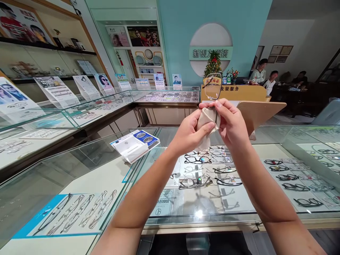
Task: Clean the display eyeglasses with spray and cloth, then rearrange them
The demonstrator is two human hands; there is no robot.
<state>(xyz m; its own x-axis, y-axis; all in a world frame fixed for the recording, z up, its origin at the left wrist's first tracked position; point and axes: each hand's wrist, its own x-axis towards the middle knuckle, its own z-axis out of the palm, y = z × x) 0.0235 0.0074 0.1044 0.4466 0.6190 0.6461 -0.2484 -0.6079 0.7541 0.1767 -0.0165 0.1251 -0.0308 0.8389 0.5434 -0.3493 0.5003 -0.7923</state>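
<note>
A pair of thin-framed eyeglasses (213, 86) stands upright above my hands, one clear lens facing me. Its lower part is wrapped in a beige lens cloth (208, 120), and a corner of the cloth hangs below my hands. My left hand (192, 131) grips the cloth from the left side. My right hand (230, 122) pinches the cloth and the eyeglasses between thumb and fingers from the right. The second lens and the temples are hidden or hard to make out.
Below my forearms is a glass display counter (202, 222) holding rows of eyeglasses. A leaflet stand (135, 146) lies on its top at left. More glass cases run along the left wall. At the back stands a wooden cashier desk (233, 92), with several people beyond it.
</note>
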